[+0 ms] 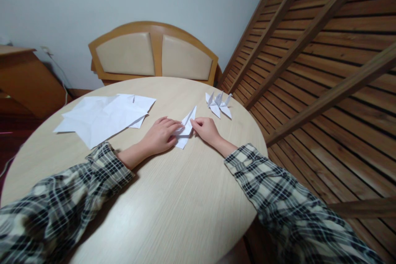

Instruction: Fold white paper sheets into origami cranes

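A partly folded piece of white paper (pixel 185 131) lies on the round wooden table (pixel 173 198), with one pointed flap standing up toward the far side. My left hand (pixel 161 134) lies flat over its left part, fingers stretched out and pressing on it. On the opposite side, my right hand (pixel 206 129) pinches the paper's right edge between thumb and forefinger, the other fingers curled in. The left part of the paper is hidden under my left fingers. Beyond my right hand stand folded white paper cranes (pixel 219 104), close together.
Several loose white sheets (pixel 105 115), some creased, overlap on the table's left side. A padded wooden headboard (pixel 156 51) stands behind the table. Slatted wood (pixel 321 78) leans along the right. A wooden desk (pixel 27 78) and a cable are at the far left.
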The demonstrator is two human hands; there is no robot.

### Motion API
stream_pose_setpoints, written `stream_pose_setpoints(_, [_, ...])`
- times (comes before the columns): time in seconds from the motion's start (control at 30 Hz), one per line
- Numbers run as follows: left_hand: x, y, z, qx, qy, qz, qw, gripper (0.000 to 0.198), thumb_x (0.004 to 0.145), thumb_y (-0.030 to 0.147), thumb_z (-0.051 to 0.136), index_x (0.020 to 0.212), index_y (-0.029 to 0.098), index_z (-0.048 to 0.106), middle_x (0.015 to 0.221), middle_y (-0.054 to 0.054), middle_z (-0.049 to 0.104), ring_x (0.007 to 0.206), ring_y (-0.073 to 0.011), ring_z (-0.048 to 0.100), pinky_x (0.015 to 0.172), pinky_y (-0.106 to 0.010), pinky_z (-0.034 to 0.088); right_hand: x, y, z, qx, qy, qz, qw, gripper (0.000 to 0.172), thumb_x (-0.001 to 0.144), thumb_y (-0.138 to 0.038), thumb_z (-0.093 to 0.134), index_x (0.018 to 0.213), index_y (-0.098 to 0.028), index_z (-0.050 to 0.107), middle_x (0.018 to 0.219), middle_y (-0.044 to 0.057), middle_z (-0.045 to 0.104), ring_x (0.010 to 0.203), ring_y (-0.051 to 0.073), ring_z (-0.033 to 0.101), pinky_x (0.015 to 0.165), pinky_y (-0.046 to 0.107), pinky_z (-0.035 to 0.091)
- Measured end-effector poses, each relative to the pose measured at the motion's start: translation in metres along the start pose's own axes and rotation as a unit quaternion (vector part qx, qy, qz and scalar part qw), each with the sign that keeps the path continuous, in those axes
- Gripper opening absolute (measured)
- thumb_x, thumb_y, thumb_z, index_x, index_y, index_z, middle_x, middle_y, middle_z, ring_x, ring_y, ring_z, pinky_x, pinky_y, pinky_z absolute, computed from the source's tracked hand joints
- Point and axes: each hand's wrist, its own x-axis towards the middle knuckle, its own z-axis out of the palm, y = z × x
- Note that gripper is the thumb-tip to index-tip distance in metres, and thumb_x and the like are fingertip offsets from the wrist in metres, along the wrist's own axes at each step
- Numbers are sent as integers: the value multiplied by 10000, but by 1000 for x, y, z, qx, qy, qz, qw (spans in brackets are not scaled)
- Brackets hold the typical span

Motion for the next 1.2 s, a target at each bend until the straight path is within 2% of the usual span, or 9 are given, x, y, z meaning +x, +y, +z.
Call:
stream_pose_setpoints(0.23, [2,-11,5,-41,40,-64,996,309,883,214,501,1153,205,650,1076,-103,717,982,-255,636,891,-422,465,-3,-2,3,73,-30,-31,996,428,945,-498,455,802,-172,693,583,-5,576,561,120,536,590,262,420])
stream_pose_setpoints(0.4, [3,-12,1,-113,63,-170,977,296,955,312,411,1016,188,673,855,-89,705,773,-222,616,721,-363,457,1,1,-1,72,77,-61,993,272,942,-331,475,1159,-196,570,751,0,579,689,145,551,672,286,454])
stream_pose_setpoints(0.47, [3,-14,0,-168,84,-197,962,324,970,351,382,926,181,655,799,-75,680,737,-209,593,703,-357,454,3,5,-2,67,119,-68,988,330,905,-232,500,1233,-198,498,825,15,580,746,151,553,721,293,462])
stream_pose_setpoints(0.57, [3,-17,-1,-264,113,-193,938,274,948,341,419,967,173,635,913,-93,689,837,-225,604,761,-377,482,6,10,0,64,129,-48,988,439,856,-171,533,1285,-194,448,948,47,588,769,148,544,742,295,464])
stream_pose_setpoints(0.67, [3,-19,1,-318,126,-174,923,253,912,287,465,1094,193,614,1099,-108,679,998,-248,605,881,-406,494,7,10,2,78,68,-34,994,337,879,-277,560,1198,-173,527,931,53,605,776,151,552,734,294,457])
stream_pose_setpoints(0.73, [3,-18,4,-331,128,-162,921,272,910,276,464,1143,209,588,1172,-107,657,1052,-248,603,929,-413,495,6,8,2,68,-10,-51,996,258,915,-403,531,1013,-178,612,870,44,615,796,158,557,745,295,444])
stream_pose_setpoints(0.83, [2,-17,5,-347,121,-138,920,309,921,282,457,1212,224,543,1251,-108,623,1119,-245,597,967,-410,497,5,5,1,22,-84,-96,992,434,945,-532,441,702,-193,562,696,8,538,718,151,511,751,301,412])
stream_pose_setpoints(0.93, [1,-14,4,-344,98,-117,926,350,931,279,455,1273,236,511,1327,-106,588,1204,-251,562,1007,-409,482,3,3,1,26,-81,-101,991,494,933,-592,420,627,-206,459,648,-4,462,697,153,474,727,298,396])
stream_pose_setpoints(1.2, [1,-15,3,-382,63,-102,916,353,938,323,423,1254,230,549,1349,-108,589,1208,-247,574,1023,-413,485,0,-7,1,126,-37,-41,990,388,880,-571,493,755,-205,513,727,5,499,713,153,479,661,277,399])
